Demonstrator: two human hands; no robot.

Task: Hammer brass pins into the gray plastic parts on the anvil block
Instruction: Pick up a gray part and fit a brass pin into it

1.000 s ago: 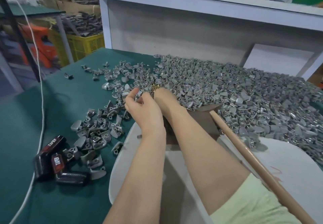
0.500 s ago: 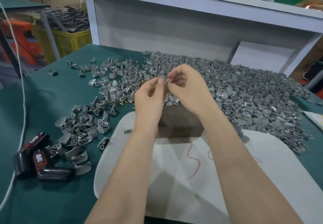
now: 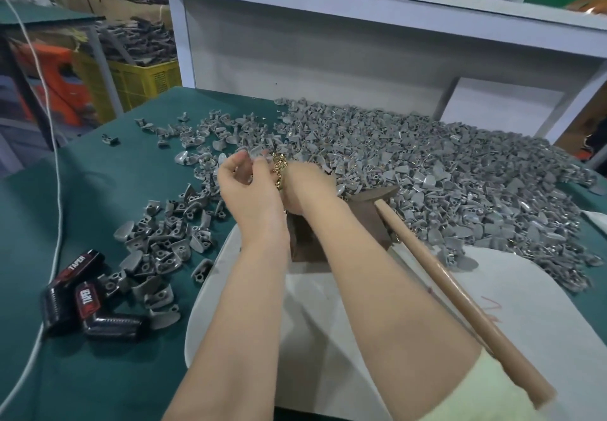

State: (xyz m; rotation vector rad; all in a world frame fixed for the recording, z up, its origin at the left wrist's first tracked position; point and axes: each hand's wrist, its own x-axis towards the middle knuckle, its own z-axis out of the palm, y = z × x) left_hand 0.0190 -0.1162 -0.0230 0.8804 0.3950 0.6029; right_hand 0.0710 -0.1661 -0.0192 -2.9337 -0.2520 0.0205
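A pale sleeve (image 3: 492, 397) is showing at the near right edge, and both bare forearms are reaching forward over a white board (image 3: 542, 322) that is lying on the green table (image 3: 98, 355). A wooden hammer handle (image 3: 460, 299) is lying aslant across the board beside the right forearm, gripped by neither hand, its far end resting on the dark anvil block (image 3: 371, 223). To the near left, black battery packs (image 3: 82, 292) marked TAPER are sitting beside a white cable (image 3: 57, 190).

Above the block's far left corner the two hands are meeting. The left hand (image 3: 249, 197) is turning its palm rightward with fingers loosely curled; a gray part is sitting right at its fingertips, but I cannot tell whether it is pinching it. The right hand (image 3: 308, 190) is showing only its back, its fingers hidden, so its grip cannot be told. A cluster of brass pins (image 3: 280, 171) is lying between the hands, touching the right hand's far edge.

Gray plastic parts (image 3: 460, 184) are spreading in a thick heap beyond and right of the hands, with a thinner scatter on the left. Farther back a white shelf (image 3: 361, 6) is standing, and a yellow crate (image 3: 144, 82) is sitting off to its left.
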